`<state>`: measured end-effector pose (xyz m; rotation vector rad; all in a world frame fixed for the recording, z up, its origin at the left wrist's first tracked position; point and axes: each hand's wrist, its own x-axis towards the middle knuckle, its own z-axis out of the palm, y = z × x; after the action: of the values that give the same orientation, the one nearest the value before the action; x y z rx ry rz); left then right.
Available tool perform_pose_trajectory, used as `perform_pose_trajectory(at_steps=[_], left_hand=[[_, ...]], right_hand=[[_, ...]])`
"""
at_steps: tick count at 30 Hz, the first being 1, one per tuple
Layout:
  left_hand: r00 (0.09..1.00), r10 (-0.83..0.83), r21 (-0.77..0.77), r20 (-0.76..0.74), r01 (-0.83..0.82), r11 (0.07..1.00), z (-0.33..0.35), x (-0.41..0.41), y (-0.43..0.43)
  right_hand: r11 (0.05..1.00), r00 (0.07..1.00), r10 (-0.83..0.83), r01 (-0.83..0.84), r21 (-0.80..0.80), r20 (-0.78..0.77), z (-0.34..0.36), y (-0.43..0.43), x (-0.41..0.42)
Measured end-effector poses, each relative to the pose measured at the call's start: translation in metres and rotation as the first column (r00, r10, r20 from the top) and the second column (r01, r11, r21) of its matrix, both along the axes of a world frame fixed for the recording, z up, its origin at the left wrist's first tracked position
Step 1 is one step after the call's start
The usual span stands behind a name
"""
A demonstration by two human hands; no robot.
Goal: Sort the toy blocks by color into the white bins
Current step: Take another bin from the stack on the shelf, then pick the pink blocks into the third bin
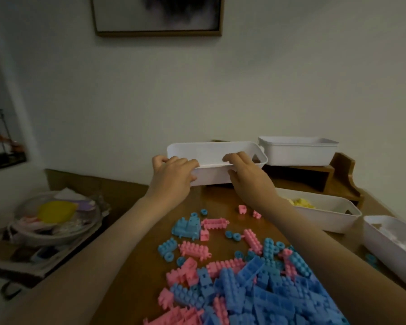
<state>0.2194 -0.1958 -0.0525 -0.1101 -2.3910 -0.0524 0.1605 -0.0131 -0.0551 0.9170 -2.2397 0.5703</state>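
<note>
1. Two hands are clamped on the empty white bin (217,148) at the far side of the table (220,200): left hand (174,177) and right hand (246,177). The fingers (188,161) are hooked over the near rim and the thumbs are pressed on the outer wall. A two-point hold like this is judged to stop the bin yawing.
2. Whether the bin is lifted or resting cannot be told.
3. Pink and blue blocks (244,282) are piled mixed on the near table; the held bin is likely wanted for one of these colors.
4. Yellow blocks (300,202) are already kept in the second bin (333,221) at right, and white pieces in the rightmost bin (384,245).
5. One spare bin (295,151) is parked on the wooden shelf (338,181), probably for the remaining color.
6. Risk: stray blocks in the pull path could be swept.
</note>
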Motion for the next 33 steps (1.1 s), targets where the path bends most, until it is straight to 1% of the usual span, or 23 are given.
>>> perform_pose_trajectory(at_steps=[2,4,6,7,8,10,11,13,15,17,20,21,23,26,29,31,33], left_hand=[[1.000,0.020,-0.005,0.019,-0.020,1.000,-0.005,-0.002,-0.010],[0.998,0.037,0.002,0.044,-0.037,0.999,-0.012,-0.005,-0.017],[0.996,0.045,0.011,0.071,-0.045,0.999,-0.021,-0.007,-0.023],[0.995,0.051,0.009,0.085,-0.052,0.999,-0.025,-0.009,-0.025],[0.994,0.060,0.002,0.096,-0.061,0.998,-0.030,-0.011,-0.026],[0.989,0.074,-0.045,0.125,-0.069,0.997,-0.039,-0.017,-0.028],[0.986,0.078,-0.071,0.145,-0.068,0.995,-0.043,-0.019,-0.028],[0.981,0.085,-0.082,0.177,-0.071,0.994,-0.051,-0.025,-0.027],[0.977,0.093,-0.071,0.194,-0.080,0.994,-0.057,-0.031,-0.026],[0.969,0.096,-0.072,0.227,-0.082,0.994,-0.062,-0.037,-0.023],[0.960,0.101,-0.032,0.262,-0.096,0.995,-0.067,-0.044,-0.019],[0.959,0.100,-0.021,0.265,-0.098,0.995,-0.069,-0.046,-0.018],[0.956,0.096,-0.012,0.276,-0.096,0.995,-0.073,-0.052,-0.015],[0.935,0.030,0.036,0.353,-0.046,0.998,-0.076,-0.060,-0.009],[0.903,-0.074,0.090,0.423,0.039,0.995,-0.081,-0.067,-0.003],[0.898,-0.156,0.160,0.411,0.098,0.982,-0.086,-0.071,-0.002],[0.922,-0.180,0.222,0.342,0.106,0.969,-0.089,-0.071,-0.001]], right_hand=[[0.995,0.998,-0.026,0.032,-0.092,0.064,-0.006,0.002,-0.002],[0.977,0.998,-0.010,0.023,-0.210,0.064,-0.014,0.008,-0.005],[0.972,0.998,-0.041,0.049,-0.231,0.041,-0.025,0.015,-0.015],[0.973,0.994,-0.062,0.080,-0.218,0.089,-0.032,0.018,-0.022],[0.975,0.979,-0.078,0.114,-0.189,0.188,-0.038,0.021,-0.028],[0.983,0.892,-0.133,0.174,-0.056,0.433,-0.051,0.023,-0.038],[0.980,0.842,-0.175,0.200,0.006,0.510,-0.057,0.023,-0.042],[0.968,0.780,-0.229,0.245,0.053,0.583,-0.068,0.022,-0.047],[0.956,0.753,-0.283,0.273,0.110,0.594,-0.076,0.018,-0.051],[0.926,0.751,-0.374,0.274,0.259,0.544,-0.082,0.015,-0.056],[0.847,0.716,-0.468,0.196,0.494,0.518,-0.091,0.015,-0.060],[0.829,0.698,-0.477,0.157,0.536,0.534,-0.094,0.016,-0.061],[0.844,0.680,-0.448,0.109,0.525,0.580,-0.097,0.018,-0.062],[0.877,0.711,-0.377,0.069,0.475,0.593,-0.096,0.022,-0.060],[0.889,0.744,-0.292,-0.021,0.458,0.601,-0.092,0.023,-0.054],[0.894,0.741,-0.241,-0.082,0.441,0.626,-0.090,0.022,-0.048],[0.892,0.727,-0.204,-0.139,0.431,0.656,-0.087,0.021,-0.041]])
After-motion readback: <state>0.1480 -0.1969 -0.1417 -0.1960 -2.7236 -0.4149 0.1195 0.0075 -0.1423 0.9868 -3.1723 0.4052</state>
